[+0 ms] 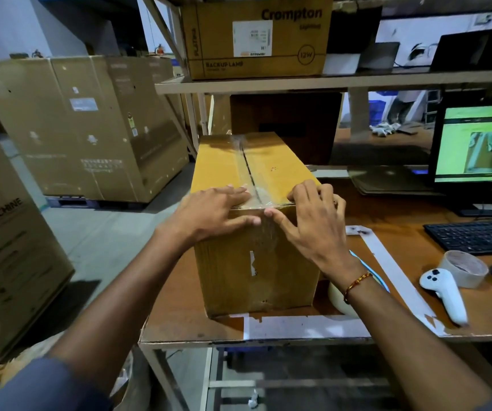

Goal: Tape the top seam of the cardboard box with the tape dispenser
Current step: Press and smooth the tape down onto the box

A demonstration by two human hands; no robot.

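Your cardboard box (256, 203) stands lengthwise on the brown worktable (185, 315), its near end close to the table's front edge. A strip of clear tape (246, 161) already runs along the top seam (247, 170) from the far end to the near edge and appears to fold down the front face.

Your left hand (209, 213) lies flat and open across the near top corner, thumb on the front face. Your right hand (313, 221) is spread likewise, fingers curled on the top, thumb pressing the tape end. Neither hand holds anything.

Judgement: you are at the press-down step, the seam largely covered. Next, rub the tape tail firmly over the edge, working outward to clear wrinkles.

Room is tight on your right: a tape roll (338, 295) sits just beside the box, partly hidden by your wrist, with a white controller (443, 292), second tape roll (464, 268) and keyboard (476, 235) beyond. The left side drops off the table edge.
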